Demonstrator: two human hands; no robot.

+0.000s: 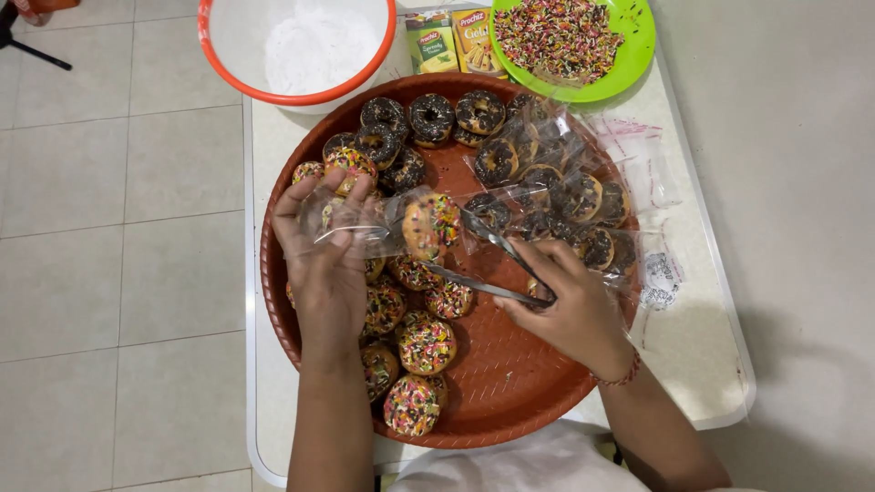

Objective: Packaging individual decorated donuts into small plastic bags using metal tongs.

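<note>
White table, one brown tray; left hand grasping clear bag, right hand gripping tongs.

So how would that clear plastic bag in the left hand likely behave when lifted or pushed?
The clear bag looks thin and crinkled, so it is probably floppy and light. The left hand has to hold its mouth open, which suggests it would collapse otherwise. With the sprinkled donut inside, it would likely sag at that end.
</note>
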